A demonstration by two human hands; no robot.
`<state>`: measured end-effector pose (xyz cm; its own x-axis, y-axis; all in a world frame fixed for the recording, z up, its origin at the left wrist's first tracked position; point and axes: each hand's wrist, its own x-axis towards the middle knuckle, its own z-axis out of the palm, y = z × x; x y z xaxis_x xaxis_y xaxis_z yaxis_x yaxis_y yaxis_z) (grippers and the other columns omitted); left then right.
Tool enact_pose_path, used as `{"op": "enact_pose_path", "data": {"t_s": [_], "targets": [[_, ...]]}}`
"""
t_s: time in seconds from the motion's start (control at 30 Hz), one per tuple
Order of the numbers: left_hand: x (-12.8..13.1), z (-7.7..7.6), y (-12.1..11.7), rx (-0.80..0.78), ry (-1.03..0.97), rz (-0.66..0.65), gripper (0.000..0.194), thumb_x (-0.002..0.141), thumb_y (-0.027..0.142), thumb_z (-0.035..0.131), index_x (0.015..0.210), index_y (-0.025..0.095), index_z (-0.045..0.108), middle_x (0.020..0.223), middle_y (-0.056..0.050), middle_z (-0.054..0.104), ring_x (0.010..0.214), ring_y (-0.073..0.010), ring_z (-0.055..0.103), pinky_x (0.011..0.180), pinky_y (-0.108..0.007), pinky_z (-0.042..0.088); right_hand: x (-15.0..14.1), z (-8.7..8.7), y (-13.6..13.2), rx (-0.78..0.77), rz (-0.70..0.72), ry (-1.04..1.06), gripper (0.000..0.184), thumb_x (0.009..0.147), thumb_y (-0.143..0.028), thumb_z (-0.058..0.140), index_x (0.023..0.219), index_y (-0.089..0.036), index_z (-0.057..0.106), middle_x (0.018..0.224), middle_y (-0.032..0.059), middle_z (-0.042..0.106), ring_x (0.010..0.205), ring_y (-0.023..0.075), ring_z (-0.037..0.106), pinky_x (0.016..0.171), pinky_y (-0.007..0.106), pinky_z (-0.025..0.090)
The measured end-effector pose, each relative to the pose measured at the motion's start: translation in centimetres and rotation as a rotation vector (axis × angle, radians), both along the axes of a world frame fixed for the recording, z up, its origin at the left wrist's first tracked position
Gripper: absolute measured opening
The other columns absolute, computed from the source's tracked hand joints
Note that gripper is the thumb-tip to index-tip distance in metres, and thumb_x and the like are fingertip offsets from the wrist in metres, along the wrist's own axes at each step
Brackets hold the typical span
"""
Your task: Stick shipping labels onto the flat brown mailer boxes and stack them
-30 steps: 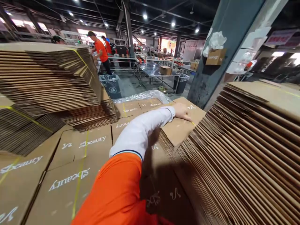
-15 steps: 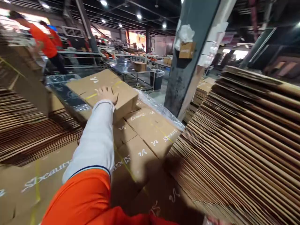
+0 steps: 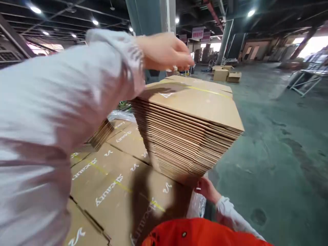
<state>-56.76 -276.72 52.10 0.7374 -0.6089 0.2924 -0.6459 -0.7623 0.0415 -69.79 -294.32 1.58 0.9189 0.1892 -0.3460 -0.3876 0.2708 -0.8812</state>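
A thick bundle of flattened cardboard boxes (image 3: 189, 112), tied with a yellow strap, is raised and tilted in front of me. My left hand (image 3: 164, 51) reaches over its far top edge in a white sleeve, fingers bunched together. What they grip is hidden. My right hand (image 3: 207, 189) is under the bundle's near lower corner, fingers tucked beneath it and bearing it. Under the bundle lie flat printed cartons (image 3: 115, 184) with white lettering.
Another fanned stack of flat cartons (image 3: 98, 136) lies to the left behind my arm. Green concrete floor (image 3: 276, 153) stretches to the right. A grey pillar (image 3: 151, 17) stands behind. Loose boxes (image 3: 225, 73) and a metal frame (image 3: 304, 80) sit farther off.
My view has swung right, from the carton stacks to the open floor. The strapped bundle has come up off the pile and toward me. My right hand now shows beneath it.
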Motion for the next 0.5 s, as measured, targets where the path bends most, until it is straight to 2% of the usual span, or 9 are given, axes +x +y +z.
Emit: {"op": "enact_pose_path", "data": {"t_s": [0.07, 0.13, 0.2, 0.27, 0.37, 0.47, 0.5], "targets": [[0.1, -1.8, -5.5, 0.232, -0.044, -0.053, 0.065, 0.076, 0.052, 0.019, 0.053, -0.004, 0.043, 0.101, 0.003, 0.065, 0.111, -0.0168, 0.056, 0.068, -0.022, 0.030, -0.4, -0.1, -1.9, 0.128, 0.020, 0.076, 0.043, 0.055, -0.062, 0.071, 0.063, -0.023, 0.057, 0.066, 0.0005, 0.056, 0.063, 0.0160, 0.055, 0.067, 0.035, 0.045], [0.8, -3.9, -7.9, 0.351, -0.150, -0.013, 0.064, 0.075, 0.058, 0.019, 0.045, 0.002, 0.029, 0.109, -0.003, 0.064, 0.117, -0.0201, 0.053, 0.065, -0.021, 0.026, -0.5, 0.3, -4.6, 0.096, -0.003, 0.067, 0.044, 0.052, -0.056, 0.078, 0.066, -0.020, 0.057, 0.067, -0.0002, 0.056, 0.062, 0.0129, 0.053, 0.066, 0.030, 0.043], [1.3, -5.3, -8.0, 0.372, -0.215, 0.045, 0.072, 0.074, 0.064, 0.014, 0.045, 0.001, 0.032, 0.107, -0.005, 0.064, 0.116, -0.0212, 0.055, 0.063, -0.020, 0.024, 0.1, 1.4, -7.9, -0.029, -0.083, -0.037, 0.044, 0.052, -0.053, 0.080, 0.068, -0.019, 0.057, 0.064, -0.0019, 0.054, 0.059, 0.0110, 0.049, 0.062, 0.027, 0.039], [1.4, -5.7, -7.4, 0.403, -0.244, 0.049, 0.087, 0.074, 0.069, 0.009, 0.057, -0.007, 0.049, 0.099, -0.003, 0.063, 0.115, -0.0231, 0.057, 0.064, -0.021, 0.023, 1.5, 3.1, -11.2, -0.156, -0.197, -0.153, 0.042, 0.054, -0.053, 0.078, 0.069, -0.018, 0.058, 0.059, -0.0031, 0.051, 0.056, 0.0104, 0.044, 0.058, 0.026, 0.036], [0.4, -5.2, -7.1, 0.403, -0.250, 0.077, 0.102, 0.075, 0.073, 0.009, 0.087, -0.012, 0.064, 0.089, 0.000, 0.060, 0.116, -0.0274, 0.057, 0.070, -0.024, 0.023, 4.4, 6.0, -15.0, -0.285, -0.399, -0.289, 0.037, 0.058, -0.050, 0.074, 0.069, -0.019, 0.058, 0.058, -0.0032, 0.053, 0.056, 0.0109, 0.046, 0.059, 0.026, 0.039], [-2.3, -4.3, -7.1, 0.317, -0.223, 0.192, 0.099, 0.076, 0.073, 0.016, 0.102, -0.008, 0.068, 0.081, 0.005, 0.056, 0.114, -0.0277, 0.058, 0.078, -0.026, 0.025, 7.0, 8.7, -16.4, -0.265, -0.479, -0.405, 0.033, 0.063, -0.048, 0.070, 0.075, -0.019, 0.059, 0.063, -0.0031, 0.056, 0.061, 0.0115, 0.052, 0.062, 0.026, 0.044], [-3.5, -4.0, -6.7, 0.287, -0.209, 0.277, 0.095, 0.078, 0.070, 0.019, 0.106, -0.007, 0.067, 0.081, 0.005, 0.056, 0.115, -0.0287, 0.056, 0.081, -0.028, 0.026, 7.8, 9.5, -16.6, -0.256, -0.483, -0.435, 0.032, 0.064, -0.047, 0.069, 0.076, -0.019, 0.058, 0.064, -0.0031, 0.056, 0.061, 0.0116, 0.052, 0.063, 0.026, 0.045]]}}
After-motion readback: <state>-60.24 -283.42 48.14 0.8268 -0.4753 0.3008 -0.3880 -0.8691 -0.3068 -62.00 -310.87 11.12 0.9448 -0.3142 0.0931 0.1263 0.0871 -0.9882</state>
